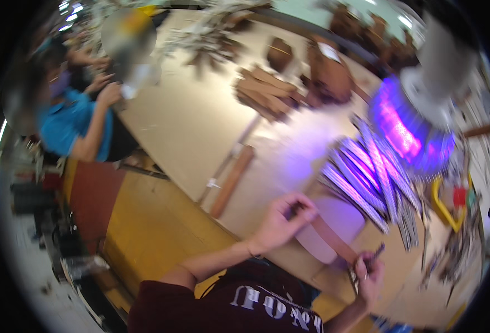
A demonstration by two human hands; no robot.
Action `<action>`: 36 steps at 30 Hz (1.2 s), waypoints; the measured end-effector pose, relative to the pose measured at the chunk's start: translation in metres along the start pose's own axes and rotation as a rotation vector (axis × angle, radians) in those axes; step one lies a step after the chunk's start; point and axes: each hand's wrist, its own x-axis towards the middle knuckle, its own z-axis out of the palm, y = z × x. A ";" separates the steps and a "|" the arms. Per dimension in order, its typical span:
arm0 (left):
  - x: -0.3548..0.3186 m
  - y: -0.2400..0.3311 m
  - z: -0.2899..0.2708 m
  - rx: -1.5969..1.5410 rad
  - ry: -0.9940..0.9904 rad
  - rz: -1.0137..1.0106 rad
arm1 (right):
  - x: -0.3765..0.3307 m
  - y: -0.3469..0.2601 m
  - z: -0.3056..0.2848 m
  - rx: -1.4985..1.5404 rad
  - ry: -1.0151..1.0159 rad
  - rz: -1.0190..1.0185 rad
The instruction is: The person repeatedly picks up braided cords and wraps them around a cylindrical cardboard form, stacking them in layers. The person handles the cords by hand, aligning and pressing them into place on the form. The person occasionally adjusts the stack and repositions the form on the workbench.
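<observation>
A brown leather-like strip (333,240) is stretched between my two hands above the table. My left hand (285,222) pinches its far-left end between thumb and fingers. My right hand (368,276) is closed on its near-right end and also grips a thin dark tool, whose tip points up past the fingers; its kind is too blurred to tell. Beneath the strip lies a pale rounded pad (318,250). To the right of the pad, a pile of shiny grey strips (361,177) catches purple light.
A lamp (408,127) glowing purple hangs at the right. Brown strip bundles (267,91) and a brown bag-like heap (331,75) lie farther back. A long brown strip (232,180) rests by the table's left edge. A yellow frame (439,205) stands right. A person in blue (78,125) works at left.
</observation>
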 end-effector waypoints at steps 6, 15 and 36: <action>0.003 0.007 0.004 -0.093 0.034 0.031 | 0.001 -0.019 0.008 0.014 -0.090 0.025; -0.001 0.004 -0.004 0.063 -0.049 0.142 | -0.009 -0.012 0.010 0.001 0.049 -0.032; 0.006 0.006 0.005 -0.057 0.124 0.226 | -0.004 -0.018 -0.019 -0.207 -0.011 -0.265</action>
